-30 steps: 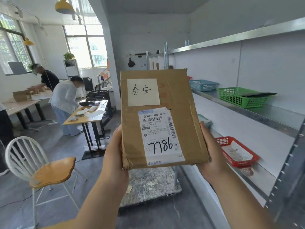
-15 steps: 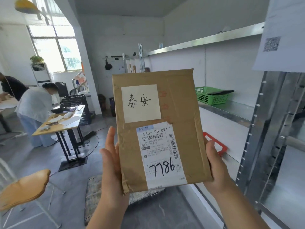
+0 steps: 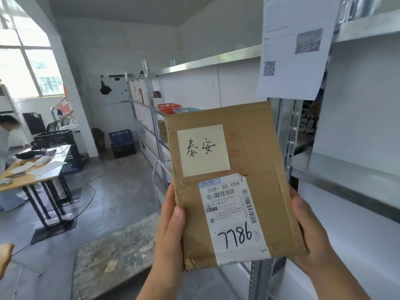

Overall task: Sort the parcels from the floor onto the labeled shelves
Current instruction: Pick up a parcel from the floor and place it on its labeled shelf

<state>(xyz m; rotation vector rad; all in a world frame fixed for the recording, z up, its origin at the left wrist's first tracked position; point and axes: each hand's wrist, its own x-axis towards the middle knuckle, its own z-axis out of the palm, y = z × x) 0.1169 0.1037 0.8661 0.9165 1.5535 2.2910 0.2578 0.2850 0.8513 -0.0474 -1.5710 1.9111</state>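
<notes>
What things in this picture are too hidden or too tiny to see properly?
- Back of the brown parcel, head view: it faces away from the camera.
- Small print on the shipping label: too tiny, though "7786" reads clearly.
- Text on the hanging paper sheet: blurred; its top is cut off by the frame.
- Fingers of the left hand and right hand: hidden behind the parcel.
- Contents of the red basket: too far away.

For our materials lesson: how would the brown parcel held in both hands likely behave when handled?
The brown parcel probably stays fairly stiff: it stands upright, unbent, gripped only at its lower edges. Likely light, since the left hand and right hand hold it loosely.
</notes>
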